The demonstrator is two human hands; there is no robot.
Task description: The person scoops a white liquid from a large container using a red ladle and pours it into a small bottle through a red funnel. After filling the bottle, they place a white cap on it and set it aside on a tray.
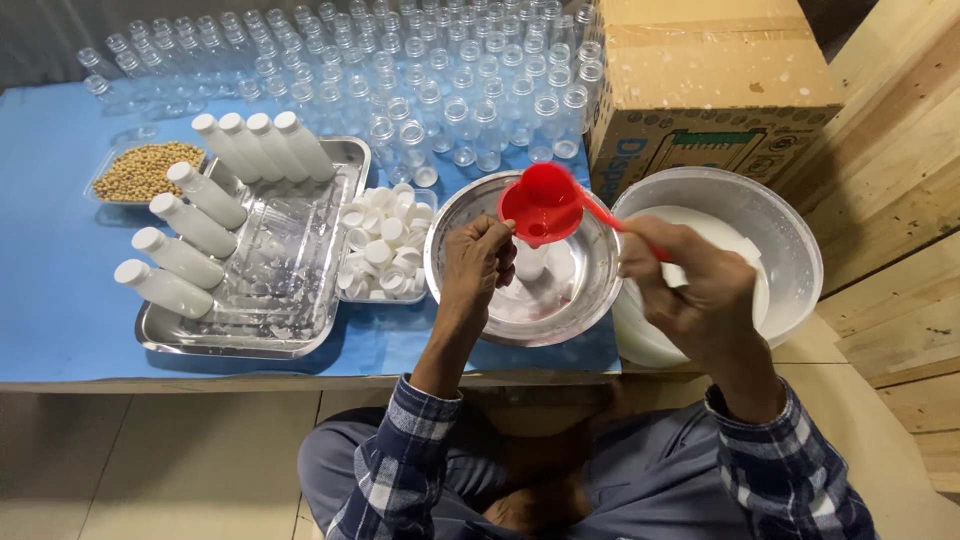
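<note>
A small bottle [530, 262] is gripped by the left hand [478, 262] inside the steel bowl [450, 245], under a red ladle [542, 203] clasped in the right hand [690, 285]. Eight filled capped bottles [185, 258] are laid on the steel tray [290, 335]; many empty bottles [400, 70] are left on the desk [50, 250]

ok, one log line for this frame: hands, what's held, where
left hand: steadies small bottle in steel bowl | right hand: holds red ladle above bottle | white bucket: holds white liquid

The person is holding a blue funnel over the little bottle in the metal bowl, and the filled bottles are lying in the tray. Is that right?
Nearly. The funnel is red, not blue, as the head view shows. The rest holds: it sits over the little bottle in the metal bowl, and filled bottles lie in the tray.
</note>
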